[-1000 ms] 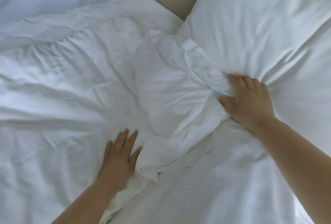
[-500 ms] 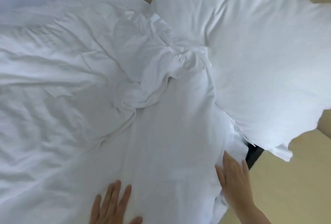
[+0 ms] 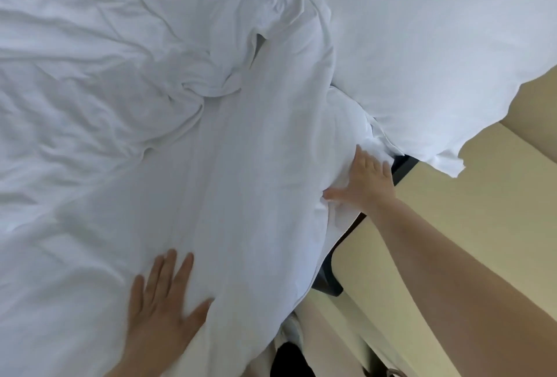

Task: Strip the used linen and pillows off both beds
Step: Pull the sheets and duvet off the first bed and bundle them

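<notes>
Beige surface along the right and lower right, beside a bed covered in rumpled white linen. Nearest, at the bottom edge: left hand laid palm down on the sheet, fingers straight and spread, thumb out to the right against a raised fold; resting only, no cloth held. Just right of it, sheet edge hanging over the side of the bed, with a dark shape below, too unclear to identify. Farther up on the right: right hand pressed against the sheet at the side edge of the bed, fingers extended and slightly apart, thumb pointing left into a crease; touching the cloth, none seen curled inside the fingers. Right forearm reaching in from the lower right corner. Dark bed frame showing just beyond the right fingertips, between sheet and pillow. Past mid-bed: sheet drawn into a twisted bunch, creases fanning out to the left across the mattress. Farthest, upper right: large white pillow lying on the bed, lower corner overhanging the beige surface, near edge touching the heaped sheet. Sheet and pillow both on the bed.
</notes>
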`<action>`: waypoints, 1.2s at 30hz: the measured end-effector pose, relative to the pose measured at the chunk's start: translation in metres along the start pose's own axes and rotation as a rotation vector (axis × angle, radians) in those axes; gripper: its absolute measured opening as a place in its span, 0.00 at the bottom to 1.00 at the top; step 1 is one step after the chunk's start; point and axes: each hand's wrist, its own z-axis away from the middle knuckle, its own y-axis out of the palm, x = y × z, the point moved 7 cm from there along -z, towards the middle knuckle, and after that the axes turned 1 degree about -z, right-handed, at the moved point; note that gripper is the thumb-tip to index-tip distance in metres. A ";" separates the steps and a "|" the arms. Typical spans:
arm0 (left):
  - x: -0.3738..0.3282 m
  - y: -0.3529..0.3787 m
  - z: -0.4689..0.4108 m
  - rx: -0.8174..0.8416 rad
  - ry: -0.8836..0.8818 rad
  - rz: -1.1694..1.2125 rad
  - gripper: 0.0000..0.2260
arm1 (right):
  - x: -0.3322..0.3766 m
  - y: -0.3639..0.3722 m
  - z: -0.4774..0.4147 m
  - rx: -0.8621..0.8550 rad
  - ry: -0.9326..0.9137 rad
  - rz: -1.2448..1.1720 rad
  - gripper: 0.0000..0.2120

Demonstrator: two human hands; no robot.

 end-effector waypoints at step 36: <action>-0.081 0.025 0.024 -0.129 0.320 -0.204 0.75 | -0.111 -0.005 0.127 -0.230 0.357 -0.944 0.25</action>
